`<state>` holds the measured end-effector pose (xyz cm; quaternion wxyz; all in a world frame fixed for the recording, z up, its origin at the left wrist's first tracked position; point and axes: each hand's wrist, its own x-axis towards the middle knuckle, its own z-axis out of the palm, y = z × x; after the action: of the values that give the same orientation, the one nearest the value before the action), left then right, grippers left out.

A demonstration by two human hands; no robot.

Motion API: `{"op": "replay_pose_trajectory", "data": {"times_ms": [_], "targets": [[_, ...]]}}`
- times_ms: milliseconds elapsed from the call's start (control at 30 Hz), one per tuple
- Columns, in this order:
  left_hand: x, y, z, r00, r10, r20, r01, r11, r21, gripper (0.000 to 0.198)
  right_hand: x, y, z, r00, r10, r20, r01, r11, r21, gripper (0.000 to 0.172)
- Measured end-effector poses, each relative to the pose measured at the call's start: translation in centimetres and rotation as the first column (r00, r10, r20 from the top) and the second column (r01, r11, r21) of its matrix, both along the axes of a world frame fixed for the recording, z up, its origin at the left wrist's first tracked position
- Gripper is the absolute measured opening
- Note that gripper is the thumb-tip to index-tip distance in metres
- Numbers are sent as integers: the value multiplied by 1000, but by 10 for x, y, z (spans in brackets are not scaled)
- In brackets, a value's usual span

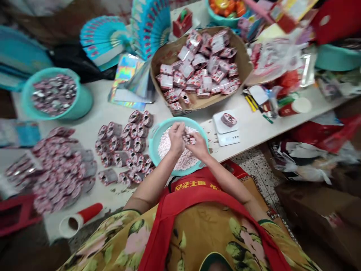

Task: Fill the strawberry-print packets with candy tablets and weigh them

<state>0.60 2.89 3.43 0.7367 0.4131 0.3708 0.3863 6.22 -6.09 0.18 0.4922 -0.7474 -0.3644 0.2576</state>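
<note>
Both my hands meet over a teal bowl filled with small pinkish-white candies. My left hand and my right hand are closed together on a small red-and-silver packet held between them above the candies. Just right of the bowl, a white scale carries one filled packet. To the left of the bowl lie several open red-and-silver packets in rows on the white table.
A cardboard box of sealed packets stands behind the bowl. A teal tub of packets sits far left, with a big packet heap below it. Teal fans, holographic bags, a red-capped roll, clutter right.
</note>
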Motion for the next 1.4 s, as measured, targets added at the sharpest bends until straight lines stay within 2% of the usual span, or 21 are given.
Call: {"op": "replay_pose_trajectory", "data": {"times_ms": [100,167,233,300,367,467,533,600,667,733,800,900,1067,1200,1300,1400], "targets": [[0,-2,-1,1000,-10,22,11,998,-55,38,-1,2,-3,1000,24,10,-24,1000,-6,29],[-1,-5,3,1000,-10,21,11,998,-56,41,-2,3,-2,999,25,27,-25,1000,-5,28],[-4,-7,8,998,-62,16,63,997,-47,44,-4,2,0,999,22,31,-22,1000,-1,26],[-9,-6,12,995,-103,14,103,994,-40,45,-5,-2,2,999,32,-14,-32,999,9,30],[-18,1,10,998,-68,8,68,998,-18,43,-4,-9,3,993,28,-111,-25,999,22,38],[-41,21,-10,991,-2,-133,12,998,68,33,-1,-22,1,979,-38,-200,46,998,34,48],[-60,33,-32,937,-37,-346,92,985,144,22,0,-31,0,976,-68,-206,74,997,22,49],[-81,38,-53,842,-74,-534,216,954,207,11,1,-39,0,971,-70,-228,73,997,8,49],[-98,33,-70,779,-61,-624,284,921,265,13,1,-49,3,958,-89,-272,94,996,3,50],[-112,23,-82,743,-5,-669,299,897,325,12,2,-62,9,938,-128,-322,132,991,-9,50],[-119,13,-90,688,49,-724,339,860,380,14,4,-78,14,909,-170,-380,173,985,-26,49],[-120,3,-95,622,63,-781,458,779,427,18,13,-108,12,865,-259,-429,278,960,-20,52],[-102,-11,-91,593,27,-805,616,628,475,27,38,-166,-5,789,-488,-373,490,866,-97,53],[-71,-27,-81,639,109,-762,623,507,595,26,61,-201,-18,706,-611,-358,596,786,-165,54],[-24,-44,-67,717,118,-688,586,433,685,27,81,-223,-30,655,-668,-355,657,734,-169,55],[53,-71,-49,796,-2,-605,551,416,723,27,101,-244,-41,603,-704,-376,702,692,-170,54]]}}
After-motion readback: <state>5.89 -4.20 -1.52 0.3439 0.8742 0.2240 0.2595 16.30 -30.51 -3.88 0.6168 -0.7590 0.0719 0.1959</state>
